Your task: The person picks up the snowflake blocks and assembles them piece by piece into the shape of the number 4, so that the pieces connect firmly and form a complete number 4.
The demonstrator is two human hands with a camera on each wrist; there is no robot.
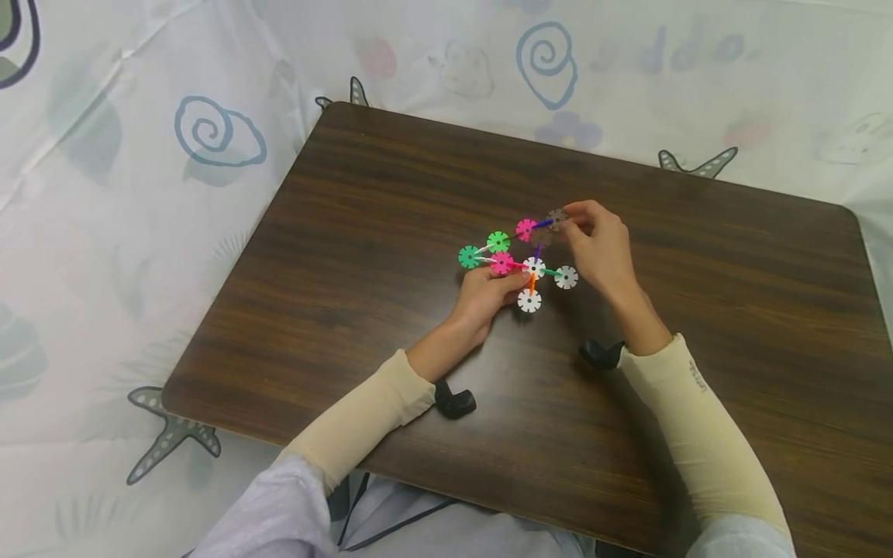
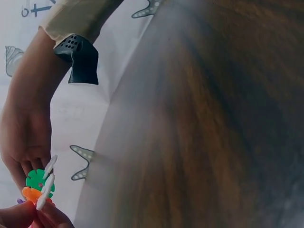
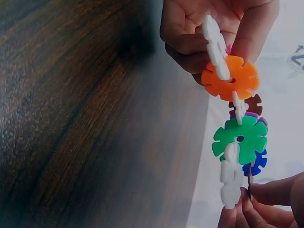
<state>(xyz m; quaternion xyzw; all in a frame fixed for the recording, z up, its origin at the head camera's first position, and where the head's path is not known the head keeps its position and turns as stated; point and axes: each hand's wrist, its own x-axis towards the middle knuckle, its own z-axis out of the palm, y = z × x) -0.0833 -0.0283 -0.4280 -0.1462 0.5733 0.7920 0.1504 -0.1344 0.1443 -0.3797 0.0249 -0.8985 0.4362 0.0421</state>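
A chain of interlocking plastic building discs (image 1: 498,242), notched round their rims, is held above the table. Pink, green, white, orange, blue, purple and brown discs slot into one another, several of them edge-on. My left hand (image 1: 481,298) pinches the lower part of this assembly near a white disc (image 1: 533,269), thumb on top. At the upper right end, my right hand (image 1: 601,244) pinches a brown disc (image 1: 556,219) between thumb and fingers. In the right wrist view that brown disc (image 3: 250,180) appears edge-on beside a blue disc (image 3: 256,164) and below a green disc (image 3: 240,139).
A dark wood-grain table (image 1: 314,310) with rounded corners lies under both hands. Behind and to the left hangs a pale printed curtain (image 1: 432,62). A black wrist mount (image 1: 455,401) sits at the left cuff, with another black mount (image 1: 600,354) at the right cuff.
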